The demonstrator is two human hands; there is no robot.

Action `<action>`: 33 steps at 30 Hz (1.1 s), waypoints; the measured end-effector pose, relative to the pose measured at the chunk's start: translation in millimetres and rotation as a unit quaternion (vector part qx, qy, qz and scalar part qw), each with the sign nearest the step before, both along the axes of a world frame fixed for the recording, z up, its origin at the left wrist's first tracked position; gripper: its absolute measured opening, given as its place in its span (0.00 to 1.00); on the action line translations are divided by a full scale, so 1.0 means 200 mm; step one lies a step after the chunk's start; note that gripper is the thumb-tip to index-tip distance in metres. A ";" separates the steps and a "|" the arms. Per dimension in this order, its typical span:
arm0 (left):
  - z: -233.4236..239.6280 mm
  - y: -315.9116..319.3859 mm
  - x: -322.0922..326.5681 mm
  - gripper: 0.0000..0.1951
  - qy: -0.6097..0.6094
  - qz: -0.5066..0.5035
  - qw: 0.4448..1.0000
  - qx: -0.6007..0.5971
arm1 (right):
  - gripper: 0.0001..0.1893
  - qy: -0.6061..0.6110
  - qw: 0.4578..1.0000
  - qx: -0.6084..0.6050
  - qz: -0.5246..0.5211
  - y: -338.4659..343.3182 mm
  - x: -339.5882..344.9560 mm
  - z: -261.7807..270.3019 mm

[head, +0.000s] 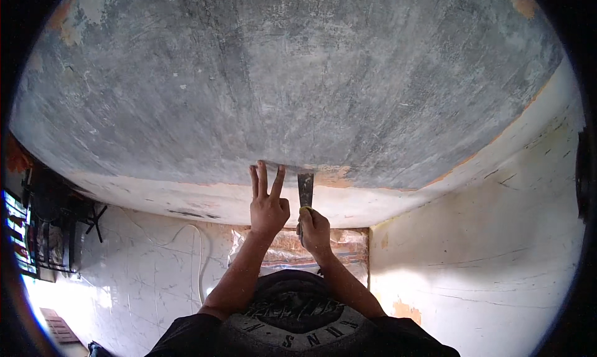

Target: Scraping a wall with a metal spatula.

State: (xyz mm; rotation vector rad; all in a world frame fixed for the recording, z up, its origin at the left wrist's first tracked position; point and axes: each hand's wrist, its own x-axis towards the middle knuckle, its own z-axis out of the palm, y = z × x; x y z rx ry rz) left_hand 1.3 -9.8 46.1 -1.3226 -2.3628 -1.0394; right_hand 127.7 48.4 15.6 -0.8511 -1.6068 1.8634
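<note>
A grey, scraped wall surface (298, 86) rises in front of me, with a white painted band (373, 203) below it. My right hand (318, 232) grips the handle of a flat-bladed scraper (305, 189), its blade pointing up. The blade's tip is at the ragged border between grey and white, beside a bare orange patch (333, 174). Just left of the blade, my left hand (269, 213) holds nothing visible. Three of its fingers are spread and reach up to the grey surface; the others look folded.
To the right stands a white side wall (466, 249) with cracks and scuffs. Crumpled, dirty plastic sheeting (347, 254) lies on the floor at the wall's foot. A pale cable (201, 249) runs over the marble-patterned floor (154, 254). Dark furniture (51, 217) stands at far left.
</note>
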 end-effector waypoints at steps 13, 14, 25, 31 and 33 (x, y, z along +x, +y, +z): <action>0.04 0.01 0.00 0.41 -0.009 0.002 1.000 0.012 | 0.18 -0.024 0.999 0.045 -0.013 0.04 -0.01 -0.01; 0.03 0.01 0.00 0.41 -0.014 0.002 1.000 0.008 | 0.18 -0.067 0.992 0.103 -0.017 0.04 0.03 -0.03; 0.02 0.00 -0.01 0.42 -0.017 0.004 1.000 0.010 | 0.17 -0.045 0.996 0.075 -0.013 0.01 0.00 0.02; 0.02 0.01 0.00 0.42 -0.011 0.002 1.000 0.007 | 0.18 -0.063 0.991 0.114 -0.021 0.06 -0.01 -0.04; 0.02 0.01 -0.02 0.42 -0.014 0.011 1.000 -0.006 | 0.18 -0.030 0.998 0.058 -0.016 0.04 -0.02 0.01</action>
